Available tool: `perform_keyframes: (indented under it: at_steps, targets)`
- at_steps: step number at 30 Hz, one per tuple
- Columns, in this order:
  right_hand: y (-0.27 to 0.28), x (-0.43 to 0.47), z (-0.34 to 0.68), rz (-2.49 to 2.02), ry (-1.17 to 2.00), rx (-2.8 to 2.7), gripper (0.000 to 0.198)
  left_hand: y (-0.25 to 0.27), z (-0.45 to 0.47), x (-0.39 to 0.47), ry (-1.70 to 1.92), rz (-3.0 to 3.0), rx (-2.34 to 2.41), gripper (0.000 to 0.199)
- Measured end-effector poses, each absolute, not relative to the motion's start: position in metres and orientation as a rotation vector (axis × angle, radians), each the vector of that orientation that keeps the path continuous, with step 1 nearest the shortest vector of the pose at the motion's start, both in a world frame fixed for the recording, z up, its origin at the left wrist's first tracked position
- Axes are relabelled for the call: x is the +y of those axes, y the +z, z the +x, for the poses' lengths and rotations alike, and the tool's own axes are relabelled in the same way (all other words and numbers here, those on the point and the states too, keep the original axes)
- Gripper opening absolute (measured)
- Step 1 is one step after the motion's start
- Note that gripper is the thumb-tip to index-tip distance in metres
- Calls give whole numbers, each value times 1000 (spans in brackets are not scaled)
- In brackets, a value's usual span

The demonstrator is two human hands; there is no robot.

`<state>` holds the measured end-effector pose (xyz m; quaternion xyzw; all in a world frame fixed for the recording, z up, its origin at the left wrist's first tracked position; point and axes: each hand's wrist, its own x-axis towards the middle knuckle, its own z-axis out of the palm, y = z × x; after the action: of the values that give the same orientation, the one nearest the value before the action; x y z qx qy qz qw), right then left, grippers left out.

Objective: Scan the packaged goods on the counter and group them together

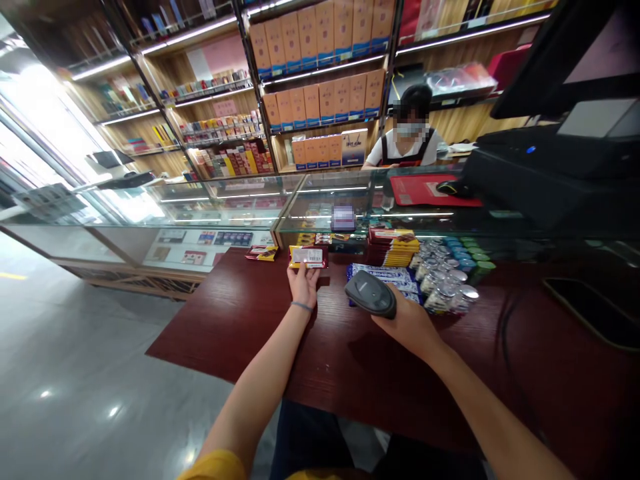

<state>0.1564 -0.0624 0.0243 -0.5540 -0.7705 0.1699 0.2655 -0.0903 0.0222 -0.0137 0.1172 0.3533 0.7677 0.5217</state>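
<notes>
My left hand (pixel 303 283) holds up a dark red chocolate bar (pixel 309 257) with a white label facing me, just above the dark red wooden counter (pixel 260 327). My right hand (pixel 407 323) grips a grey handheld barcode scanner (pixel 371 294), its head turned toward the bar and a short way to its right. A second chocolate bar (pixel 261 253) lies on the counter to the left of the held one. Past the scanner lie blue-and-white wrapped packs (pixel 385 273).
Stacked red and yellow packets (pixel 393 245), small round tins (pixel 447 283) and green-lidded containers (pixel 477 257) crowd the counter's far right. A black monitor and till (pixel 550 147) stand at right. Glass display cases (pixel 210 213) run behind; a person (pixel 411 133) sits beyond them before stocked shelves.
</notes>
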Motion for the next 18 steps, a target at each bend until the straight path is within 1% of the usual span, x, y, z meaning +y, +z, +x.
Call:
perform_keyframes:
  at_steps: [4, 9, 11, 15, 18]
  targets:
    - [18, -61, 159, -1490, 399, -2036, 47, -11, -99, 27, 1895, 324, 931, 23]
    - [16, -58, 162, -1472, 402, -2011, 46, 4, -139, 40, 2221, 473, 1179, 31]
    - [15, -58, 163, -1477, 382, -2021, 45, 11, -163, 43, 2315, 547, 1275, 31]
    - [13, -58, 164, -1490, 333, -2022, 44, 15, -209, 41, 2279, 874, 1536, 26]
    - [12, -59, 163, -1468, 328, -2016, 42, 11, -240, 33, 2101, 1213, 1735, 25]
